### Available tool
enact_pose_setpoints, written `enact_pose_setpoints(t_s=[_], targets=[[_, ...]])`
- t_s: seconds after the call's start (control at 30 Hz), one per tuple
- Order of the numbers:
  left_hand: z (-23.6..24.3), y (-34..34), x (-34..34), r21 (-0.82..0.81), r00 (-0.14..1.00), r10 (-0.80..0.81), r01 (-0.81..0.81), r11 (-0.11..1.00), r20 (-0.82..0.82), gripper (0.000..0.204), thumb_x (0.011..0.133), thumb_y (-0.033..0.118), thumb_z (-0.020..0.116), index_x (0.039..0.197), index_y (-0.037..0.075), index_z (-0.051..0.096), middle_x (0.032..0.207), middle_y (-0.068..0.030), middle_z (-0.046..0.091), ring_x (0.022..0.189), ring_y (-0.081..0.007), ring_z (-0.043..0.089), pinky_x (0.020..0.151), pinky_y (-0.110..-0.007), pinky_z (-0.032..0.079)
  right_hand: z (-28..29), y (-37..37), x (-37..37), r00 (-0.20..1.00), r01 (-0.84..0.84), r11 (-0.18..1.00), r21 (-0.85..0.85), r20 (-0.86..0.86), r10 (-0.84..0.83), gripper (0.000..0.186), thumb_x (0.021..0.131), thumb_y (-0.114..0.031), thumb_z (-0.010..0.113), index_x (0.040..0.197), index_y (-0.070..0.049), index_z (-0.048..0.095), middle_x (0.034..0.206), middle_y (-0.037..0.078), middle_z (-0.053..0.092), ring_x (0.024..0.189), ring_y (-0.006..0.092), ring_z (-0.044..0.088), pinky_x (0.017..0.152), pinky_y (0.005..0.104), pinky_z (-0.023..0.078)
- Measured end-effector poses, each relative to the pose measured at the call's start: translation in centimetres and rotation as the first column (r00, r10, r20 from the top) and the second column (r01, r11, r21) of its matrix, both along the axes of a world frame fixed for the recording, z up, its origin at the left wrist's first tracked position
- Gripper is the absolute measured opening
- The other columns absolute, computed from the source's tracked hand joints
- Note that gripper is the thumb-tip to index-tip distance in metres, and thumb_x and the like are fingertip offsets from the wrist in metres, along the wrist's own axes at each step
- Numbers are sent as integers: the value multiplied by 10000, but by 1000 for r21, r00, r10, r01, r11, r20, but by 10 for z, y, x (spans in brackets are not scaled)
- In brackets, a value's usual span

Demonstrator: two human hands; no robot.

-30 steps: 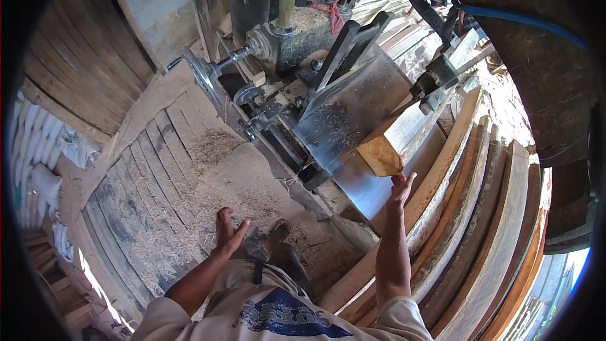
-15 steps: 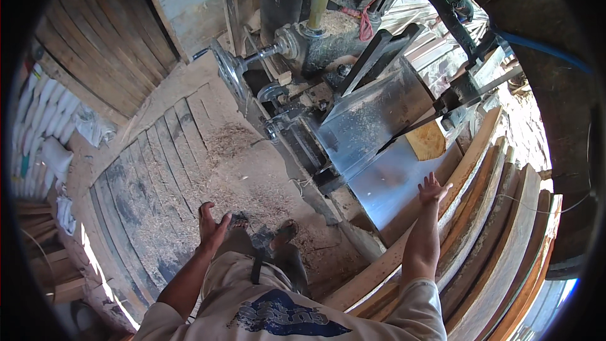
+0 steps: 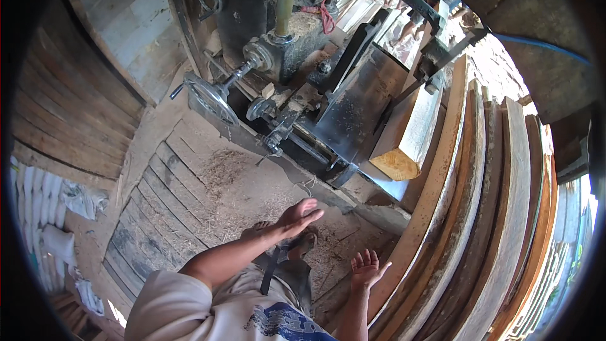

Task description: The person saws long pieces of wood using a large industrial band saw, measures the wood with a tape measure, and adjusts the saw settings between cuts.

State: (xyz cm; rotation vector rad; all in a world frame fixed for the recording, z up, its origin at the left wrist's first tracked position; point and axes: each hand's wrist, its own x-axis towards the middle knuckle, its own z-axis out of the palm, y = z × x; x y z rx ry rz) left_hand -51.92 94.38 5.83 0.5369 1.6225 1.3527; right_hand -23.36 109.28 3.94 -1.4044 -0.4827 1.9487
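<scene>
My left hand (image 3: 301,216) hangs over the dusty floor in front of the machine, fingers stretched out and nothing in them. To its right and nearer to me, my right hand (image 3: 367,269) is open with the palm turned up and fingers apart. It is beside the stacked boards (image 3: 429,215), and I cannot tell whether it touches them. A thick squared timber (image 3: 416,123) lies on the metal saw table (image 3: 356,98), its cut end pointing toward me. Both hands are apart from this timber.
A large handwheel (image 3: 211,100) and shaft stand at the machine's near left. Beyond the machine, a person's legs (image 3: 410,28) show among scattered slats. White sacks (image 3: 47,208) are piled at the left, near a plank wall (image 3: 76,95). Sawdust (image 3: 230,183) covers the floor.
The timber has come along the saw table toward me, and much more of it shows. My right hand has drawn back nearer my body; my left has swung rightward. The view has shifted.
</scene>
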Motion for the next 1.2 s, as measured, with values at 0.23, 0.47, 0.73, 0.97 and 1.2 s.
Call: enact_pose_setpoints(t_s=[0.23,0.47,0.73,0.97,1.2], targets=[[58,95,57,287,996,59,-36,957,-71,788,894,592,513,1307,-69,399,1308,-245,466,1217,-323,463,1029,-388,349,17,-150,35,997,77,995,65,12,-78,795,857,-765,328,1198,-71,512,1080,123,601,873,313,615,738,438,501],[46,-115,225,70,910,-196,236,969,-365,767,919,542,477,1308,-99,314,1272,-298,377,1211,-387,365,1034,-460,276,33,-286,105,970,190,982,11,-159,-186,931,815,-814,315,1309,-37,451,1245,203,526,1099,362,537,918,495,436],[24,-174,121,201,570,-424,732,651,-704,456,863,485,628,954,42,691,1018,-107,691,981,-275,653,861,-423,526,163,-375,131,693,689,721,-67,350,-630,482,896,-443,532,1209,-80,480,1121,134,543,1017,236,502,843,387,437],[-33,-41,-203,-107,-86,-72,553,826,-994,365,806,388,677,602,91,626,588,-56,587,600,-236,626,590,-353,519,141,-357,144,691,276,954,114,667,-280,616,863,-510,550,1333,-148,382,1289,122,434,1190,209,378,942,438,384],[-68,40,-284,-427,-442,-136,669,608,-887,364,857,354,612,590,111,659,596,-82,643,570,-246,656,542,-367,520,185,-273,70,459,-226,930,289,874,-160,376,898,-374,559,1127,-75,538,1000,95,566,914,189,504,784,347,429]])
